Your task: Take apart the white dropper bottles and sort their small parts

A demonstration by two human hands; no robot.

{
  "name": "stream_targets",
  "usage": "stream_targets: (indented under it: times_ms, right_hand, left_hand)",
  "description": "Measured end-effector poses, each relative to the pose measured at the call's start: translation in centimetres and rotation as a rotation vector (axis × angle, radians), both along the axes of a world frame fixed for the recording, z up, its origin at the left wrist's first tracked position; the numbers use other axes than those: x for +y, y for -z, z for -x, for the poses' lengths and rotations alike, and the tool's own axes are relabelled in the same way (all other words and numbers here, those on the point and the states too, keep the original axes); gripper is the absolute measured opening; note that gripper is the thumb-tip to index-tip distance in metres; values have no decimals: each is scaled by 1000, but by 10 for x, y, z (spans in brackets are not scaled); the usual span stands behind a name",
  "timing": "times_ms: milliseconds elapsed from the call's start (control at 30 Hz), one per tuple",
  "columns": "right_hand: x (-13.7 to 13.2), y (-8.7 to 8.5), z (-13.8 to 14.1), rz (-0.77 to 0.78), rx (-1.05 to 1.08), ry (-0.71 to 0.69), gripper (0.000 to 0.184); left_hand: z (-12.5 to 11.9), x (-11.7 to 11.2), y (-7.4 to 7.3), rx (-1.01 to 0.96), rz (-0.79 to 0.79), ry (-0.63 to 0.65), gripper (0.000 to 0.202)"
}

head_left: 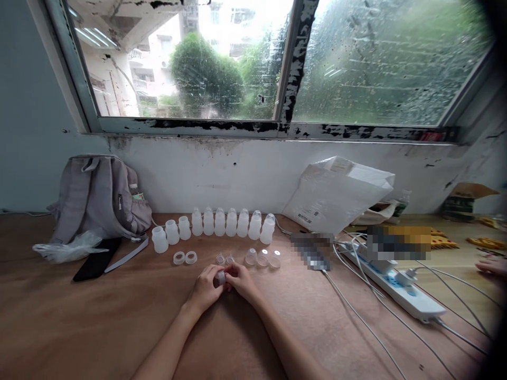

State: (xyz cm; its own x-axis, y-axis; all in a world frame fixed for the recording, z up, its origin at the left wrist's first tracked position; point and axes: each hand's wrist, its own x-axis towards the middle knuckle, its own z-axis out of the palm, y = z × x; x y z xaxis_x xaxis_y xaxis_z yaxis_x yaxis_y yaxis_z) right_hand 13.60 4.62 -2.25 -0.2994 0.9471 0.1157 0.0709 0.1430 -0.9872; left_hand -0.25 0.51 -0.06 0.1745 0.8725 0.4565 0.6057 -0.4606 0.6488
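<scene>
My left hand point(206, 287) is closed around a bottle's screw ring point(219, 278), held on edge above the table. The fingers of my right hand point(241, 281) are pinched together at the ring's right side; what they hold there is hidden. Just beyond my hands lie two clear bottle nipples point(220, 258). Two more white screw rings point(185, 257) rest to the left, and three clear dome caps point(262, 257) stand to the right. Behind them are three open baby bottles point(171, 232) and a row of several capped baby bottles point(231, 222).
On the left are a grey backpack point(95, 195), a plastic bag point(71, 247) and a black phone point(97, 259). A white bag point(340, 192) leans on the wall. Cables run from a white power strip point(412, 298) at right. Another person's hand point(491, 265) shows at the right edge.
</scene>
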Motion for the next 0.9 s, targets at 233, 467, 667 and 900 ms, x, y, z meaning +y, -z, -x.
stream_targets:
  times_ms: [233,467,667,900]
  right_hand:
    - [-3,-14,-4,61,67,-64,15]
    - [-6,-22,-6,79,125,-61,17]
    - [-2,-19,-6,-28,86,52,19]
    - [3,-13,-18,-323,-264,437,21]
  left_hand:
    - [6,1,-4,40,2,37,34]
    - [10,-1,-10,146,-9,41,35]
    - [12,1,-7,218,-8,-59,32]
    - [18,5,-4,293,-58,-228,29]
